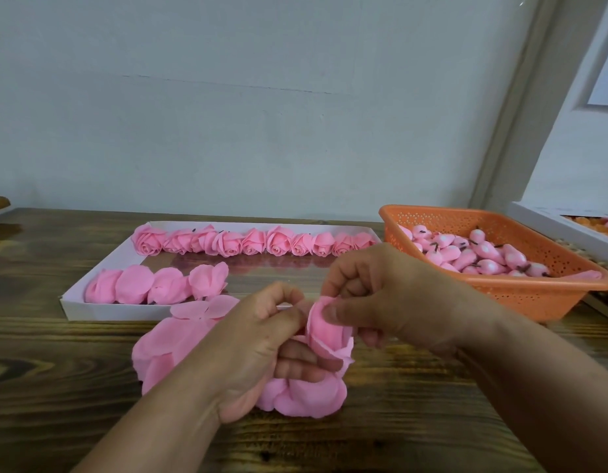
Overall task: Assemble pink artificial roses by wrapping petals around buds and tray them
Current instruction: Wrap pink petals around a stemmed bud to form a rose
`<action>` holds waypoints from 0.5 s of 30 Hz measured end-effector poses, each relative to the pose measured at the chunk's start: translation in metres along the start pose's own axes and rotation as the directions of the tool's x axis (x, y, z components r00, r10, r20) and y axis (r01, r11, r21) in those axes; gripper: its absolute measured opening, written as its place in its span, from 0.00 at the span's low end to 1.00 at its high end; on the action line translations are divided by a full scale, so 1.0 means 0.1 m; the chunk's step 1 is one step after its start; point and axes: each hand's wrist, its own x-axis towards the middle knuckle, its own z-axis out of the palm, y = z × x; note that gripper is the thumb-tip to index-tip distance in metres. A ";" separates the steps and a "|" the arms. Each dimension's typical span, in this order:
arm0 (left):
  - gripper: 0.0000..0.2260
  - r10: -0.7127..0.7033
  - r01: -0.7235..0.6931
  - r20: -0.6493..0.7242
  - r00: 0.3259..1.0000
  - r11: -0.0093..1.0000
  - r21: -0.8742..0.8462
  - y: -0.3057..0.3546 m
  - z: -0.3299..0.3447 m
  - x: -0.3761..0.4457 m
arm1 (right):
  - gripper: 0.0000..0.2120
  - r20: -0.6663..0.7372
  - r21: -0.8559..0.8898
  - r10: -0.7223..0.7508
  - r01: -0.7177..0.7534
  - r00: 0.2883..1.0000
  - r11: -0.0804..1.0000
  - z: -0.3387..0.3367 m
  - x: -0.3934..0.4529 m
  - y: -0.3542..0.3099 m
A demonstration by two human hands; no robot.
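**Rose Assembly Station: Container Contents and Hand Position**

At the centre of the wooden table (pixel 73 353), both hands work on one partly wrapped rose (pixel 326 331), held just above the tabletop and in front of the tray.

1. Left hand (pixel 261 346): fingers curled around the lower part of the rose, thumb and forefinger pinching the petal edge at its left side. Loose petal material hangs below this hand and rests on the table.
2. Right hand (pixel 381 295): thumb pressed against the front of the wrapped petal, remaining fingers curled behind it, so the rose is pinched from the right.
3. White tray (pixel 91 310): shallow, rectangular, placed behind the hands. Its far edge carries a single row of finished roses (pixel 254 241), set side by side and touching. Its near left section holds four petal-side-up pieces (pixel 155 285) in a row; whether these are complete roses cannot be determined.
4. Loose petals (pixel 166 346): a pile lies on the table against the tray's near wall, to the left of the left hand, with one piece overlapping the tray edge.
5. Orange basket (pixel 534 291): perforated plastic, positioned right of the tray and near the right hand. It contains a heap of pink buds (pixel 483 256) with short dark stems.
6. Second white tray (pixel 548 223): partly visible at the right frame edge, behind the basket; its contents are too cropped to identify.
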 end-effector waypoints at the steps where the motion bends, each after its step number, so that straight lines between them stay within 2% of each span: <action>1: 0.05 0.014 -0.014 -0.010 1.000 1.000 -0.018 0.00 0.00 0.00 | 0.02 -0.021 0.023 0.007 -0.007 1.000 1.000 -0.01 0.01 0.01; 4: 0.05 0.064 -0.065 -0.035 0.997 0.997 -0.039 -0.02 0.00 0.03 | 0.04 -0.060 0.060 0.000 0.003 0.998 0.998 -0.05 0.04 0.02; 7: 0.12 0.084 -0.086 -0.028 0.996 0.995 -0.056 -0.04 -0.01 0.05 | 0.05 -0.082 0.048 -0.013 0.017 0.997 0.999 -0.07 0.10 0.03; 15: 0.12 0.028 -0.030 -0.015 0.999 0.983 -0.181 -0.05 -0.01 0.06 | 0.05 -0.129 0.080 -0.014 0.025 0.992 0.996 -0.01 0.21 0.02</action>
